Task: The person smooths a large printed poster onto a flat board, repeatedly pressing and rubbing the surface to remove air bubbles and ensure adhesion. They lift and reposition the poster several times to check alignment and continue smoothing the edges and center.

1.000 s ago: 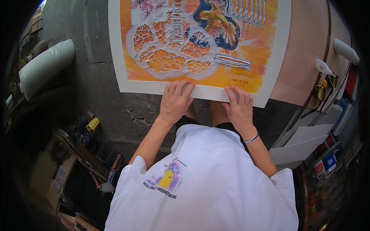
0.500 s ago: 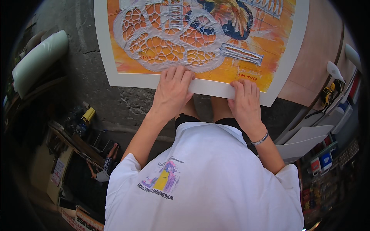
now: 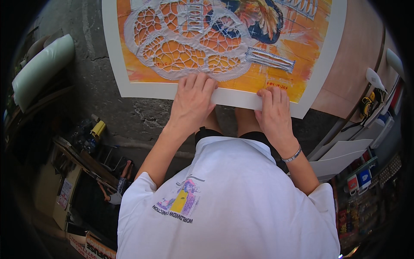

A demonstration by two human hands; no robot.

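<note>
In front of me is a matted artwork with a wide white border around an orange and yellow painted picture. Pale lace-like openwork fabric and a narrow stitched strip cover parts of it. My left hand grips the near border left of its middle, fingers curled over the top. My right hand holds the same border nearer its right corner, wearing a metal wristband. Both thumbs are mostly hidden beside or below the edge. The far side of the artwork runs out of view.
A brown board or tabletop lies to the right, with a yellow and black tape measure beyond it. White panels stand below that. A pale green curved object is at far left. Another person is at lower left.
The artwork's left edge has shifted very slightly to the left. Both hands keep their hold on the border.
</note>
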